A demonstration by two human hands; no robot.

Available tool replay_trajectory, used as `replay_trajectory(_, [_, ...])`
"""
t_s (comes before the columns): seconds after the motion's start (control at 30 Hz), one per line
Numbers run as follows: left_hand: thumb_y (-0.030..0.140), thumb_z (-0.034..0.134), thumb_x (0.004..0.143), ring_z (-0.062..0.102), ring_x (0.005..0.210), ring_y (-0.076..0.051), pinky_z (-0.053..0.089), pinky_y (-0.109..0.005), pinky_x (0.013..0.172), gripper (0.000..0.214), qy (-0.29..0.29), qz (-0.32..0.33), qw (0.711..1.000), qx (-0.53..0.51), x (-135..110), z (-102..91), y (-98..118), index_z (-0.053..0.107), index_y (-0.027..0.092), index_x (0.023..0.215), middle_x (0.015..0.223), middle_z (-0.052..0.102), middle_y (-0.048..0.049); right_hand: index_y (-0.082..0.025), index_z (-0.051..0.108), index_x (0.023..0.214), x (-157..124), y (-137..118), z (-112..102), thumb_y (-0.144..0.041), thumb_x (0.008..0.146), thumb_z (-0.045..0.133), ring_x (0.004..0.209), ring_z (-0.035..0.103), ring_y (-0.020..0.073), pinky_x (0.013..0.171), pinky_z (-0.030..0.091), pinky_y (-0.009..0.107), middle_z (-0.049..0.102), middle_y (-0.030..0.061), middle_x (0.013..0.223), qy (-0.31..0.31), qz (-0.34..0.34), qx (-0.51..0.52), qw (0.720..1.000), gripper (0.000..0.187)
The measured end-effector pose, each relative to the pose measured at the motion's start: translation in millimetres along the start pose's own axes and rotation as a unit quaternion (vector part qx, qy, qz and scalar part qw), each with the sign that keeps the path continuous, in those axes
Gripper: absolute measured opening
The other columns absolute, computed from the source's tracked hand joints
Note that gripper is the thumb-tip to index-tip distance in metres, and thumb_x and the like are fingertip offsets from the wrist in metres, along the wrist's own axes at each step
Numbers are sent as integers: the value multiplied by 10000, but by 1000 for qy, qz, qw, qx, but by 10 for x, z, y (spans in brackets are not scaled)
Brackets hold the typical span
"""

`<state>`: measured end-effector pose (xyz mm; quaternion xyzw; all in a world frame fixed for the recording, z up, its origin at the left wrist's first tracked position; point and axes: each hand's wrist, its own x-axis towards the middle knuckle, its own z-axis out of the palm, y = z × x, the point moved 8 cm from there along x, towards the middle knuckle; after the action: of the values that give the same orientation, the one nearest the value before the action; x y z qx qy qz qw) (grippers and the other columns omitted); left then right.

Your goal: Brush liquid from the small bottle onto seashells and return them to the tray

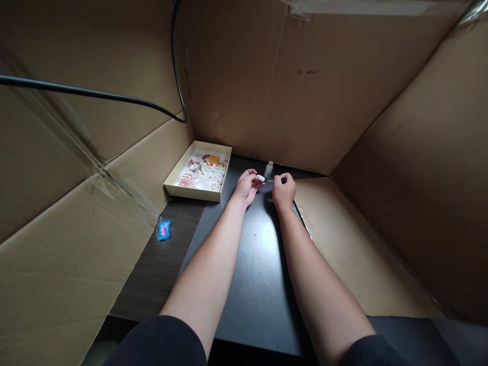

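Note:
Between the thumb and fingers of my left hand (248, 188) is a small white shell (261, 178). My right hand (284, 191) is closed, its back toward me, just to the right. From its fingers a thin light stick (269, 180) points left toward the shell; whether the two touch is too small to tell, and the stick's other end is hidden in the grip. Behind both hands stands a small clear bottle (269, 169) with whitish contents. To the left, a shallow cream box (192, 194) holds several shells (206, 170), some white, some reddish, one orange.
Cardboard walls (244, 76) enclose the dark table (247, 284) at the back and sides. A cardboard sheet (343, 244) lies on the right. A black cable (114, 96) hangs at upper left. A small blue packet-like item (164, 230) lies near the left wall.

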<state>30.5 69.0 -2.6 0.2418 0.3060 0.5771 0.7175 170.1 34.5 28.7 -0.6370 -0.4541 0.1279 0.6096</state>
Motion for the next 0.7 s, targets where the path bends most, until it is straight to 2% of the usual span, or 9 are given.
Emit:
replay_trajectory(0.07, [3, 548, 596, 546, 561, -94, 482, -252, 666, 256, -1, 2, 1000, -4, 1, 3, 1, 470, 182, 761, 581, 549, 47, -226, 404, 636, 2, 22, -17, -316, 728, 447, 602, 395, 137, 595, 331, 254, 421, -38, 594, 12, 14, 1, 1000, 136])
replay_trajectory(0.17, [-9, 541, 592, 534, 549, -86, 488, -257, 679, 261, -3, 3, 1000, -3, 4, 6, -1, 473, 180, 759, 572, 539, 52, -226, 397, 643, 4, -18, 21, -305, 720, 454, 606, 399, 133, 607, 341, 251, 415, -41, 609, -9, -8, 23, 1000, 124])
replay_trajectory(0.3, [-14, 520, 595, 540, 554, -93, 481, -253, 667, 251, -6, 4, 1000, 2, 5, 12, -3, 476, 177, 753, 566, 543, 40, -228, 403, 656, 2, 12, -16, -303, 726, 455, 605, 398, 138, 608, 330, 259, 421, -40, 603, 17, 12, 8, 1000, 115])
replay_trajectory(0.43, [-13, 524, 590, 530, 548, -87, 480, -253, 675, 256, -6, 3, 1000, 2, 4, 13, -1, 471, 177, 752, 558, 535, 47, -225, 409, 667, 2, -18, 32, -308, 719, 464, 619, 403, 135, 624, 336, 256, 419, -41, 628, -12, -7, 31, 999, 113])
replay_trajectory(0.57, [-7, 527, 586, 543, 562, -92, 482, -253, 682, 258, -12, 3, 1000, 5, 8, 12, -5, 472, 178, 757, 564, 547, 42, -225, 404, 666, 2, 10, -3, -303, 720, 448, 625, 395, 139, 631, 325, 263, 419, -37, 627, 11, 6, 27, 1000, 105])
replay_trajectory(0.7, [-2, 528, 587, 533, 555, -88, 480, -253, 680, 250, -17, 6, 1000, 8, 16, 9, -8, 473, 175, 755, 559, 543, 43, -223, 420, 678, 3, 3, 60, -320, 718, 461, 630, 402, 138, 628, 328, 258, 432, -36, 644, -25, -8, 53, 998, 113])
